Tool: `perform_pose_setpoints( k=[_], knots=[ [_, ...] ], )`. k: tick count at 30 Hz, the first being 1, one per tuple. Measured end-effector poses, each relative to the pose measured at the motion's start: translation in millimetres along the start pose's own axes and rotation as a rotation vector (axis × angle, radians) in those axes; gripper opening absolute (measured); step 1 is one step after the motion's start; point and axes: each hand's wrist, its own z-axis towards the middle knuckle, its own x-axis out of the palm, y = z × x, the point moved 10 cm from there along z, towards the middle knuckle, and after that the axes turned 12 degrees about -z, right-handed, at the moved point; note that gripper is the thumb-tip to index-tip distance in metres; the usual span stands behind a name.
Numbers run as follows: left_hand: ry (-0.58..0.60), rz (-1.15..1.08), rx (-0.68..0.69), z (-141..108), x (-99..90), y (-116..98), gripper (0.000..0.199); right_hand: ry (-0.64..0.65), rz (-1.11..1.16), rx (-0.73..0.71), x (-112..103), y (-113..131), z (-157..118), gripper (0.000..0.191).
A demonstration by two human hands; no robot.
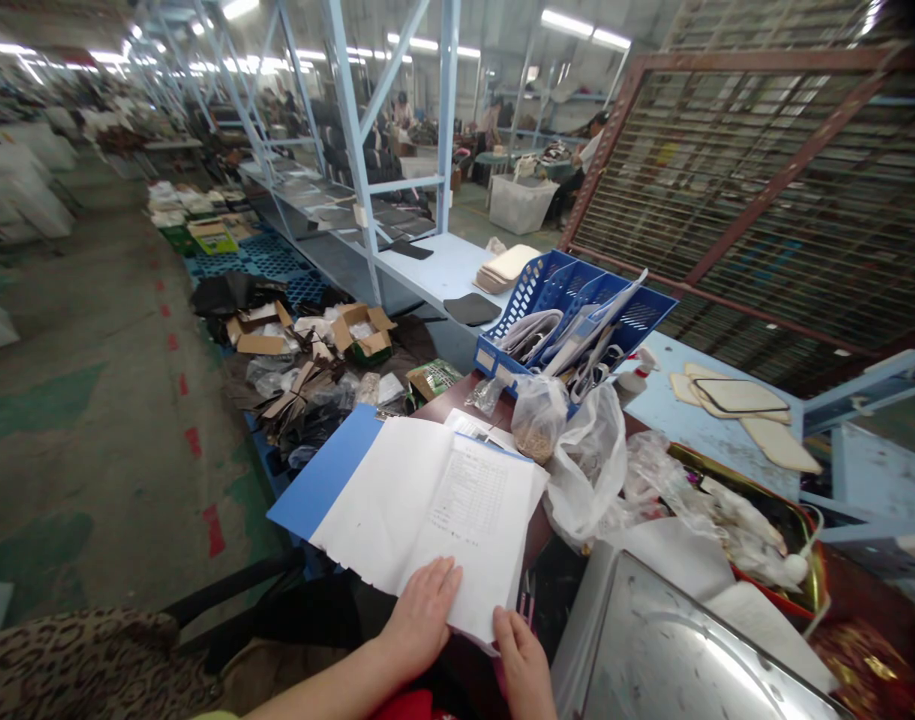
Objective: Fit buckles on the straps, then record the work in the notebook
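Observation:
A blue folder lies spread on the dark red desk, its stack of white papers showing a printed table with handwriting beneath. My left hand rests flat on the lower part of the right-hand page, palm down, holding nothing. At the lower right corner of the stack, my right hand pinches the edge of the papers with thumb and fingers. The left sheet is turned over onto the folder's blue cover. Just right of the papers, pens are partly visible beside my right hand.
A blue file rack with documents stands behind the folder. Plastic bags, a spray bottle, a red-gold tray and a metal case crowd the right. Open cardboard boxes and scraps lie left, beyond the folder.

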Motion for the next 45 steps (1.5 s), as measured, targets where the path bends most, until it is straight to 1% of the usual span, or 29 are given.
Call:
perform_pose_setpoints(
  k=[7, 15, 20, 24, 30, 35, 39, 45],
  knots=[
    [0.030, 0.015, -0.016, 0, -1.2, -3, 0.080, 0.005, 0.002, 0.001, 0, -1, 1, 0.052],
    [0.009, -0.004, -0.004, 3, -0.1, -3, 0.082, 0.005, 0.014, -0.004, -1, -2, 0, 0.051],
    [0.026, 0.013, -0.007, 3, 2.2, -2, 0.083, -0.030, 0.010, -0.016, -4, 1, 0, 0.051],
    [0.007, -0.013, -0.002, 3, 1.4, 0, 0.082, -0.032, -0.003, -0.040, -2, 2, 0, 0.050],
    [-0.027, -0.041, 0.021, 1, 0.4, 1, 0.079, 0.002, -0.012, -0.052, 4, 2, 1, 0.049],
    [-0.024, -0.030, 0.025, 2, 0.3, -1, 0.080, -0.014, 0.001, -0.064, 4, -1, 0, 0.047],
    [-0.046, -0.040, 0.044, 2, -1.1, -3, 0.080, -0.012, -0.005, -0.069, 4, -3, 0, 0.046],
    [-0.014, -0.012, 0.029, 1, 1.4, -4, 0.083, 0.010, 0.000, -0.063, 6, -5, 0, 0.044]
  ],
)
